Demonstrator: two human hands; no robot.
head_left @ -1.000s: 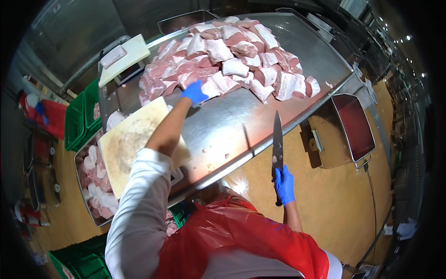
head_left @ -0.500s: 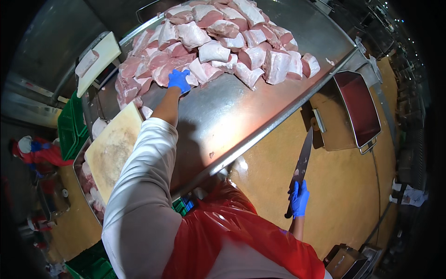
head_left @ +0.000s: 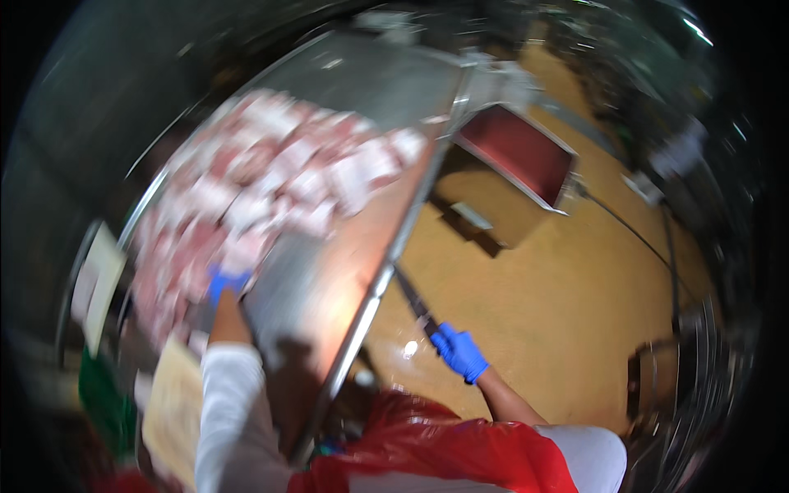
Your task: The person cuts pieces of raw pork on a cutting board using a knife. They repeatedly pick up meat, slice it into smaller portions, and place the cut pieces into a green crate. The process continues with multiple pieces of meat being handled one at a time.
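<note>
The picture is motion-blurred. My left hand (head_left: 223,283), in a blue glove, reaches out over a steel table (head_left: 329,287) and touches the near edge of a big heap of raw pink and white meat pieces (head_left: 271,189); whether it grips one I cannot tell. My right hand (head_left: 460,352), also blue-gloved, hangs off the table's right side over the floor and holds a long dark knife (head_left: 413,302), blade pointing up toward the table's edge. I wear a white sleeve and a red apron (head_left: 436,452).
A pale cutting board (head_left: 171,411) lies at the table's near left. A red-lined bin (head_left: 516,156) stands on the tan floor (head_left: 567,296) right of the table. A green crate (head_left: 103,403) and a white tray (head_left: 99,275) sit at the left.
The view has swung and blurred, so the table now runs more upright. My left hand stays at the meat heap's edge. My right hand still holds the knife beside the table.
</note>
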